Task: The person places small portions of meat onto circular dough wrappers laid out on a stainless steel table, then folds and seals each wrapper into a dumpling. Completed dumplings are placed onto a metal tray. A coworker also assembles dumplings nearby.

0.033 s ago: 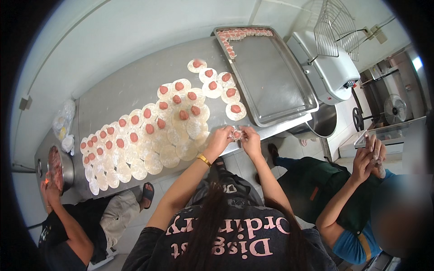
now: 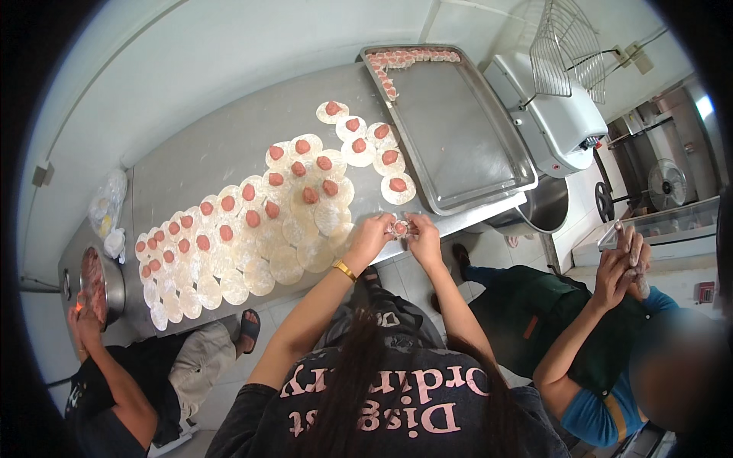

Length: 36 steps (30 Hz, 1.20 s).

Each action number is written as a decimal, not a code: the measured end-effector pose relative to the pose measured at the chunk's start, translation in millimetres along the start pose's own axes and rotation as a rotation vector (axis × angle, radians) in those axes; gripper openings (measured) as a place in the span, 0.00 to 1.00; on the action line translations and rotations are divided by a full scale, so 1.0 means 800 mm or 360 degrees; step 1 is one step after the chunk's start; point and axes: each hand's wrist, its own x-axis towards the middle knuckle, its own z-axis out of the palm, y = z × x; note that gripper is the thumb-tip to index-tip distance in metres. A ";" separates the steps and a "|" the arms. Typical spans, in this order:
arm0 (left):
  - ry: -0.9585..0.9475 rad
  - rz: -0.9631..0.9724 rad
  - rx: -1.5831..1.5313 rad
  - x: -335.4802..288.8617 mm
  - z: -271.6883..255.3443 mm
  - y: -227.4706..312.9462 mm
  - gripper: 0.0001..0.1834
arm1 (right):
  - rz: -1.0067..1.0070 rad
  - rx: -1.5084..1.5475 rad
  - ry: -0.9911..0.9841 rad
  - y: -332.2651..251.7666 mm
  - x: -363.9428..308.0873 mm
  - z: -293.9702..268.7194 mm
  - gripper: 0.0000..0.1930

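Note:
Between the fingertips of my left hand (image 2: pixel 372 237) and my right hand (image 2: pixel 423 238) is a small open-topped dumpling (image 2: pixel 401 228), its thin wrapper gathered around pink meat filling. Both hands pinch it from opposite sides, just off the table's front edge. Left of them, many round pale wrappers (image 2: pixel 259 276) overlap on the steel table. The back rows carry lumps of pink filling (image 2: pixel 310 195); the front rows are bare. Nearest beyond my fingers lies a single filled wrapper (image 2: pixel 398 185). Finished dumplings (image 2: pixel 412 56) line the far and left edges of the metal tray (image 2: pixel 476 133).
A white machine (image 2: pixel 546 107) with a wire guard stands right of the tray, above a steel bowl (image 2: pixel 546 204). At far left, a co-worker's hands (image 2: pixel 88 320) are at a bowl of meat (image 2: pixel 93 282). Another co-worker's hands (image 2: pixel 622 263) meet at the right, close by.
My hands and the dumpling stay in place. The co-worker on the right has shifted slightly, hands and head a little lower.

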 end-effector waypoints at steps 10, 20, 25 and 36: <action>0.0038 0.0060 0.0029 0.023 -0.004 -0.005 0.13 | 0.0051 0.0087 0.0065 0.029 0.026 0.020 0.18; 0.0014 -0.0080 -0.0112 0.011 -0.017 -0.010 0.15 | 0.0276 0.0020 0.0049 0.004 0.011 0.014 0.23; 0.0058 -0.0065 -0.0171 0.006 -0.017 -0.007 0.15 | 0.0222 -0.0022 0.0057 0.000 0.018 0.031 0.24; 0.0205 -0.0064 -0.0231 0.012 -0.002 -0.023 0.14 | 0.0067 0.0043 0.0098 -0.004 0.030 0.027 0.24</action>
